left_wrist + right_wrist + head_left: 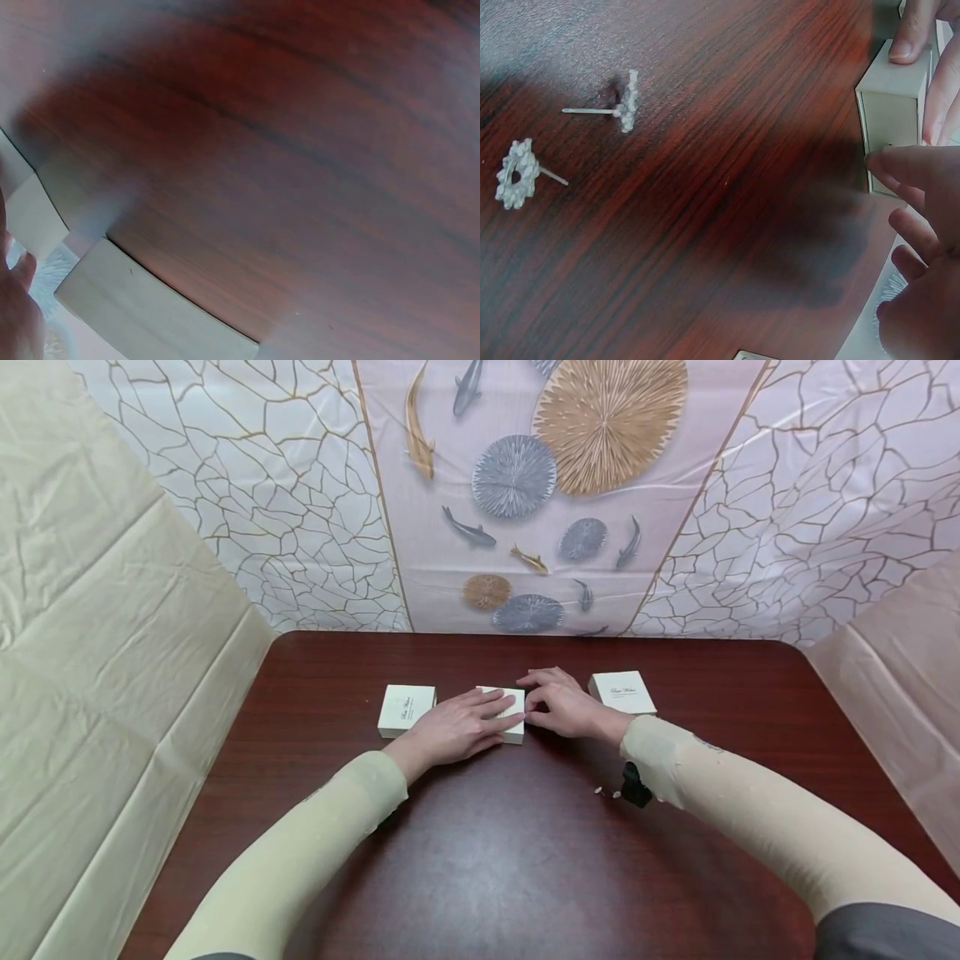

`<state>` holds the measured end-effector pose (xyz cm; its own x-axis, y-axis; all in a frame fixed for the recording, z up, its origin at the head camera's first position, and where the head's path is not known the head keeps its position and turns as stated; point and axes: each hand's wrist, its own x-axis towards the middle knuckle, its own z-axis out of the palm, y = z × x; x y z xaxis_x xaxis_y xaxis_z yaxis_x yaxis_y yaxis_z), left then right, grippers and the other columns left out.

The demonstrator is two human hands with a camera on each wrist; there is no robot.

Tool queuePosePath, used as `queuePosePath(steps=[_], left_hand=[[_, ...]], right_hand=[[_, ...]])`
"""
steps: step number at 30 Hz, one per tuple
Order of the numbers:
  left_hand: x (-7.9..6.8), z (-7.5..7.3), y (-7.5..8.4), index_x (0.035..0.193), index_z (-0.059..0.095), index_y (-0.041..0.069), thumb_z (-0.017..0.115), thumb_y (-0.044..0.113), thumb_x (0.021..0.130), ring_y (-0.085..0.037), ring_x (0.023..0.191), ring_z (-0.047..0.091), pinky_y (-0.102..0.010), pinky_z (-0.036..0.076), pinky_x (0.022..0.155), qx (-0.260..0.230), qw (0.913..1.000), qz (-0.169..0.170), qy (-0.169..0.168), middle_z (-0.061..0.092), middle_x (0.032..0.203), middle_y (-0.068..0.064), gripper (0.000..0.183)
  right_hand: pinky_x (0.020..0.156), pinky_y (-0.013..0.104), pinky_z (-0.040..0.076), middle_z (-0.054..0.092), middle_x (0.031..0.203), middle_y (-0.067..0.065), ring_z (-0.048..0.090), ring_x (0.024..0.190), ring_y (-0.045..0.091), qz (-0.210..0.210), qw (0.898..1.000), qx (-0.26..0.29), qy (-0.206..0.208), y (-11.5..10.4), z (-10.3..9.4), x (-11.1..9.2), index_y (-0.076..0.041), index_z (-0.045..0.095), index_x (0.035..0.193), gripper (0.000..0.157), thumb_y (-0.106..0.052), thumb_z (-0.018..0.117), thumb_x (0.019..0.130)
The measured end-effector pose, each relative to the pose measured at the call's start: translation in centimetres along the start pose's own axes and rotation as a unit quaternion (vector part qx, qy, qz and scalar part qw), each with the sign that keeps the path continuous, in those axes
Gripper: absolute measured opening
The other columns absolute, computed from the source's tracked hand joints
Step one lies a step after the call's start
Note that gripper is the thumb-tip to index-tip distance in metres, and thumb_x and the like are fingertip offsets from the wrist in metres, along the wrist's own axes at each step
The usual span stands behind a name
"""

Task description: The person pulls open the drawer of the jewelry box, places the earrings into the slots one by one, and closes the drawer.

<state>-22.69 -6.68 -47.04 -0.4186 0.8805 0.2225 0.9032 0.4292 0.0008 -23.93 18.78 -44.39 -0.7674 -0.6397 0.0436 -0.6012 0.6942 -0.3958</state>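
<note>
My left hand [457, 727] lies over a small white box [513, 737] in the middle, fingers across its lid and thumb along the near side. At that box's right end, my right hand [566, 703] has curled fingers, with thumb and fingertips close together at the end face. The right wrist view shows this cream end face [889, 116], partly hidden by the right fingers. Two sparkly stud earrings lie on the table: one with its post [592, 111] pointing sideways, the other a ring-shaped stud [516, 176].
A second white box [405, 706] stands left of the left hand, and a third white box [621, 691] sits behind the right wrist. A black wrist-worn device [636, 785] hangs under the right sleeve. The dark red table [480, 860] ends at a patterned cloth backdrop [517, 568].
</note>
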Motion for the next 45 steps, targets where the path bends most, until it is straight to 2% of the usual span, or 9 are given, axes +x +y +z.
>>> queuePosePath(steps=[12,20,45], left_hand=[[0.1,0.2,0.0,0.157,0.058,0.02,0.066,0.032,0.108,-0.03,0.15,0.05,-0.046,0.04,0.124,0.01,0.9999,0.002,0.006,0.056,0.158,-0.013,0.051],[-0.1,0.3,0.0,0.155,0.06,0.019,0.067,0.032,0.107,-0.03,0.149,0.051,-0.047,0.041,0.123,0.006,0.9999,0.0,0.013,0.057,0.157,-0.013,0.049],[0.1,0.0,0.0,0.156,0.059,0.021,0.063,0.033,0.109,-0.028,0.151,0.048,-0.045,0.04,0.124,0.015,0.9998,-0.01,-0.007,0.055,0.16,-0.01,0.048]], right_hand=[[0.123,0.075,0.023,0.064,0.144,0.022,0.044,0.148,0.047,0.006,1.0,-0.002,0.015,0.3,0.1,-0.4,-0.015,0.071,0.075,0.018,-0.006,0.072,0.091],[0.122,0.076,0.022,0.063,0.144,0.023,0.043,0.148,0.049,0.011,1.0,0.0,0.013,0.7,-0.2,-1.0,-0.014,0.075,0.078,0.018,-0.006,0.073,0.094],[0.12,0.078,0.025,0.064,0.142,0.025,0.045,0.146,0.052,0.018,0.999,-0.03,0.011,1.8,-1.4,-2.5,-0.015,0.071,0.072,0.022,-0.004,0.074,0.091]])
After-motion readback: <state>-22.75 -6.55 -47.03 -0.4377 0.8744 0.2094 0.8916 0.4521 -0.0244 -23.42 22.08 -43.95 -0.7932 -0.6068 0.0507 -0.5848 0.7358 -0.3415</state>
